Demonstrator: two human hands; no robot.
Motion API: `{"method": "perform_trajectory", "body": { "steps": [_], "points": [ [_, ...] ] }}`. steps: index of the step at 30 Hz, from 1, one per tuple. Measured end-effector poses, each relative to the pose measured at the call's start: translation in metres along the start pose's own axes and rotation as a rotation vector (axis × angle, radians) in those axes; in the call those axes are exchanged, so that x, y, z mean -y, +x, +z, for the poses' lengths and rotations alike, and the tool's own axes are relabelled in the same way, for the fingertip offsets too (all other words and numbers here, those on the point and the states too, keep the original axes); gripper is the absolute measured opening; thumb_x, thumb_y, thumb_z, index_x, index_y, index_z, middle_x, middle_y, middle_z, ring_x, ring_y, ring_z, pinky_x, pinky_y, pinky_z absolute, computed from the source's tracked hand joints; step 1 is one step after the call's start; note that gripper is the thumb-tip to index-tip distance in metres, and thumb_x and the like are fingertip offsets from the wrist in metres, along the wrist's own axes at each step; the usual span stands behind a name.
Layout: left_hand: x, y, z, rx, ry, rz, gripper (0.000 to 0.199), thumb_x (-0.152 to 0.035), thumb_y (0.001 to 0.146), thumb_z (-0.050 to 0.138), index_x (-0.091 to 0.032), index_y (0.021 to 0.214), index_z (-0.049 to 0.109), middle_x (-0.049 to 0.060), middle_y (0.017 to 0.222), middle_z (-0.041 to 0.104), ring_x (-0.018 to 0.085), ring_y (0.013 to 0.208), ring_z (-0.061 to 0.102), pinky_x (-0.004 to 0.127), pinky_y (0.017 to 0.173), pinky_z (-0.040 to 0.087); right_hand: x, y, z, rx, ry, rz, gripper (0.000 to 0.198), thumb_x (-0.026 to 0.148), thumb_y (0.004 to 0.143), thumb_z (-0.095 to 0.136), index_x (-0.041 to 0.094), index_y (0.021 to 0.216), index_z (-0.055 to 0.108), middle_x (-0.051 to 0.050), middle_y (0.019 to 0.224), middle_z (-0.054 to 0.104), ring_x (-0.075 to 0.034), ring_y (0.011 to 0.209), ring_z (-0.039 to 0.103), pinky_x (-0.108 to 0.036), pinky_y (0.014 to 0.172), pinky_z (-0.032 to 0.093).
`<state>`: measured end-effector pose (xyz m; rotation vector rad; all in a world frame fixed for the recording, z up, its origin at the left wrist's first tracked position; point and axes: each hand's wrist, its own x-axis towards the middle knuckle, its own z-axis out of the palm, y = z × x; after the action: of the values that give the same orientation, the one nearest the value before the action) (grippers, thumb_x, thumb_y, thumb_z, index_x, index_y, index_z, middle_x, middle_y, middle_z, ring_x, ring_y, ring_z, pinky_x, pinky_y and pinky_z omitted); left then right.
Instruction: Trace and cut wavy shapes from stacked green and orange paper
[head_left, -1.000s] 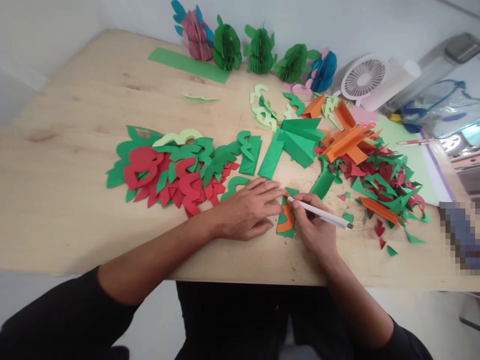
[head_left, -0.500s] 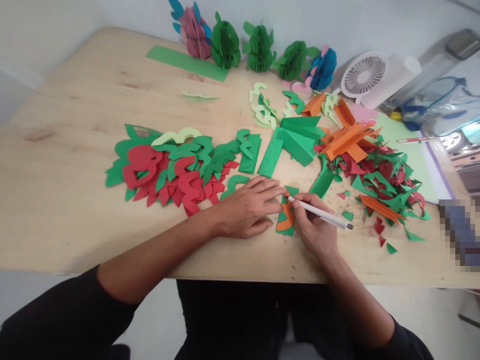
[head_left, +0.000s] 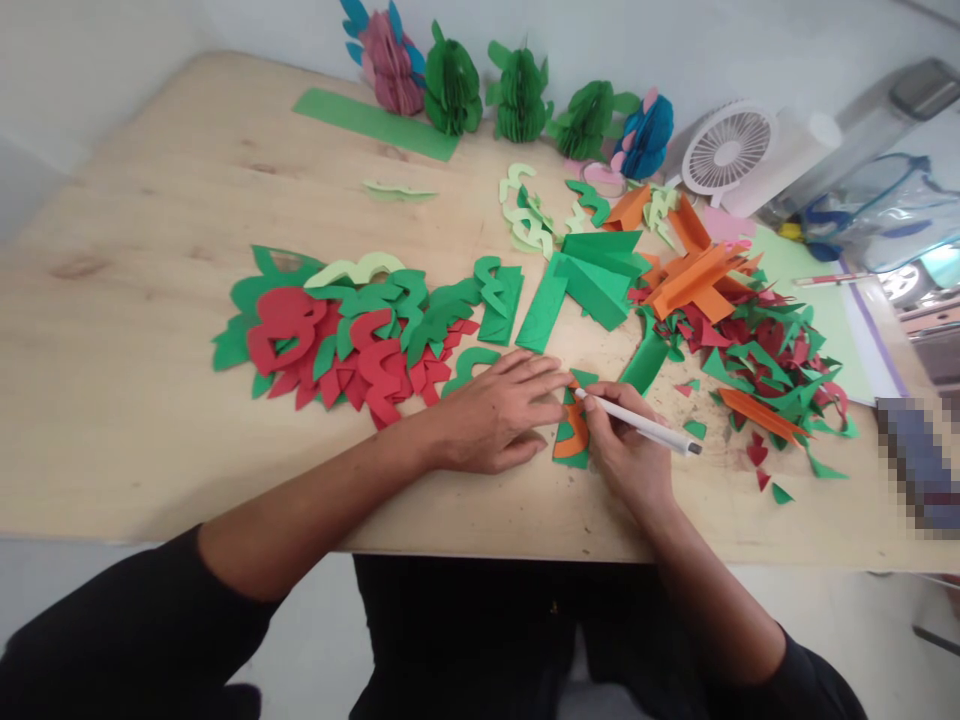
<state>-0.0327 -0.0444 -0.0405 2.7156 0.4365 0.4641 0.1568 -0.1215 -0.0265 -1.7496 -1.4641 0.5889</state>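
Observation:
My right hand grips a white pen, its tip at the edge of an orange curved paper cutout. That cutout lies on a green paper strip, partly hidden by my fingers. With its fingers stretched out, my left hand lies flat on the table, fingertips at the left edge of the cutout. Beside my left hand, a green curved paper piece is partly covered. Just beyond my hands are folded green paper strips.
Red cutouts and green ones are heaped at left. Paper scraps and folded orange strips lie at right. Honeycomb paper figures, a white fan and a bottle stand along the wall.
The pen and my right hand have shifted very slightly; the pen tip stays at the orange cutout. My left hand keeps its place.

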Motion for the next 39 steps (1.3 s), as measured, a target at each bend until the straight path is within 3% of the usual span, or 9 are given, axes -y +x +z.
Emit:
{"method": "perform_trajectory", "body": {
  "steps": [18, 39],
  "points": [
    [0.0009, -0.0011, 0.0005, -0.006, -0.002, -0.006, 0.031, -0.024, 0.086, 0.053, -0.021, 0.115, 0.064, 0.013, 0.146, 0.05, 0.033, 0.138, 0.039, 0.055, 0.114, 0.029, -0.0017, -0.0026, -0.0045, -0.009, 0.149, 0.12, 0.022, 0.041, 0.085, 0.062, 0.02, 0.086, 0.067, -0.001, 0.071, 0.066, -0.01, 0.053, 0.05, -0.022, 0.046, 0.039],
    [0.0002, -0.0003, 0.0001, -0.008, 0.001, -0.001, 0.03, -0.024, 0.087, 0.053, -0.02, 0.115, 0.064, 0.013, 0.145, 0.05, 0.033, 0.138, 0.039, 0.055, 0.114, 0.03, -0.0005, -0.003, -0.0033, 0.009, -0.029, 0.004, 0.019, 0.038, 0.089, 0.058, 0.02, 0.087, 0.065, 0.002, 0.064, 0.063, -0.009, 0.047, 0.048, -0.022, 0.047, 0.038]
  ]
}}
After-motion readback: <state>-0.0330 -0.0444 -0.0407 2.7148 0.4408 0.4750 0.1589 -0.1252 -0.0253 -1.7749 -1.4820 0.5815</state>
